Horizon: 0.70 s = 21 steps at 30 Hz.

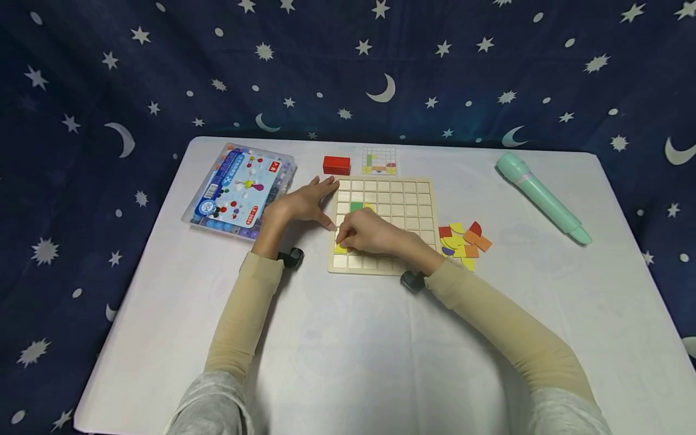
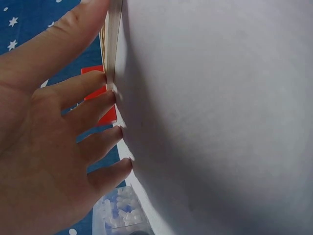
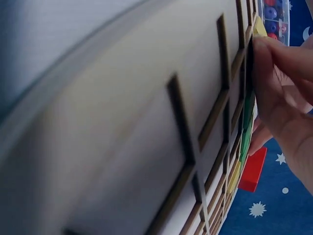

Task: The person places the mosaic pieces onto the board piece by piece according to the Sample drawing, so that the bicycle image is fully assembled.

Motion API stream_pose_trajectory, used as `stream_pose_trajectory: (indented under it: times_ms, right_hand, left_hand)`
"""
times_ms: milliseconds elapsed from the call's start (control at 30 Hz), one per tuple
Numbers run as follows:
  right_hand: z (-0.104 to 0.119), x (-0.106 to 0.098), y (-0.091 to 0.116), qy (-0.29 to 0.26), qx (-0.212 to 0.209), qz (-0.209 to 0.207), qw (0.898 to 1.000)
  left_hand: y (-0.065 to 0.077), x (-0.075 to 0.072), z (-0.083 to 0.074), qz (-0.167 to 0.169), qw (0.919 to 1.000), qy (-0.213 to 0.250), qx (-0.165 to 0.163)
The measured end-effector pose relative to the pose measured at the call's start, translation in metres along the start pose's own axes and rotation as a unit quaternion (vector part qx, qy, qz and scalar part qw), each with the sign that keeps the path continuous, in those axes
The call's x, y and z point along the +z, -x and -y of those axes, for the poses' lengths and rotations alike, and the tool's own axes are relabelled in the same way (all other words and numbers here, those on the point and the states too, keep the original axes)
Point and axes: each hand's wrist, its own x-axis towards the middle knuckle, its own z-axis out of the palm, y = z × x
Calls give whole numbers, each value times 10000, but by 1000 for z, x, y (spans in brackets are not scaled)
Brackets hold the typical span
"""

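Observation:
A wooden grid board (image 1: 402, 208) lies on the table. My left hand (image 1: 307, 202) is spread along its left side, with the thumb near the edge; the left wrist view shows the straight fingers beside the board's edge (image 2: 113, 44). My right hand (image 1: 370, 231) reaches over the board from the right. Its bent thumb and forefinger pinch at a yellow piece (image 1: 340, 249) in the left column, seen too as a yellow sliver (image 3: 259, 27) past the fingertips. A green piece (image 1: 356, 206) and another yellow piece (image 1: 368, 206) sit in cells higher up; the hand hides part of the grid.
Loose coloured pieces (image 1: 462, 241) are heaped right of the board. Behind it stand a red block (image 1: 336, 165) and a printed pattern card (image 1: 379, 161). A clear box of beads (image 1: 239, 190) lies at left, a mint-green stick-shaped object (image 1: 544, 196) at right.

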Motion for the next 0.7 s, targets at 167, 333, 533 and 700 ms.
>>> stream_pose_trajectory:
  times_ms: [167,333,533,700]
  right_hand:
    - [2,1,-1,181,59,-85,9998]
    - [1,1,0,261,134,-114,9995]
    - [-3,-3,9,286,-29,-29,9996]
    - [-10,-11,23,231,11,-133,9996]
  left_hand:
    - [-1,0,1,-13,10000,17,4]
    - [-1,1,2,-32,10000,20,9]
    - [-2,2,3,-32,10000,-73,15]
    - [-1,2,2,-64,10000,-50,45]
